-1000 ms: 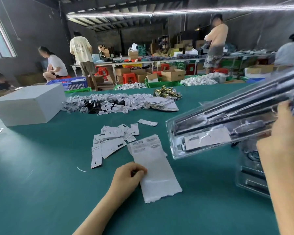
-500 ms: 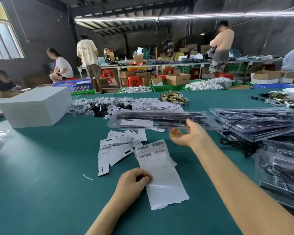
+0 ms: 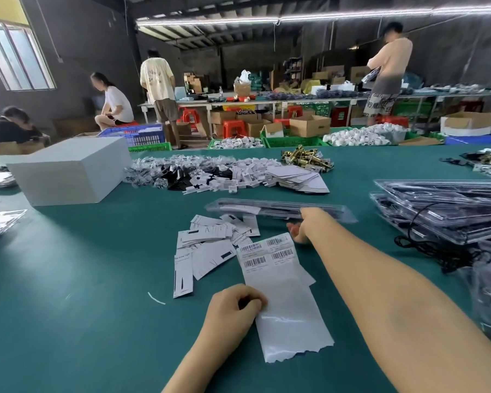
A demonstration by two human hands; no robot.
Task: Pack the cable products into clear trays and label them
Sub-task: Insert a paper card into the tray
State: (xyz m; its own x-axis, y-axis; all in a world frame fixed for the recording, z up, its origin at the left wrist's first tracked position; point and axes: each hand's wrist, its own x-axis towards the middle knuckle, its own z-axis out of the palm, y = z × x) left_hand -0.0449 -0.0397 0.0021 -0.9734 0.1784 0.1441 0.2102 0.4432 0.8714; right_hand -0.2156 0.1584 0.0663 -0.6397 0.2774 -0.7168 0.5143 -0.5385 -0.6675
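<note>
Behind right hand (image 3: pixel 309 224), tray (image 3: pixel 267 207) half-hidden

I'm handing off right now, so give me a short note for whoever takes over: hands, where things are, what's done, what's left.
Left hand: fingers curled, pinching the label sheet flat on the table; four barcode labels show at its far end.
Right hand: reaching to the packed tray beyond the sheet; grip unclear.
Tray stack lies to the right, loose cards left of the sheet.
Done: this tray is filled and closed.
Left: probably peel a barcode label, stick it on the tray, then stack it.
</note>
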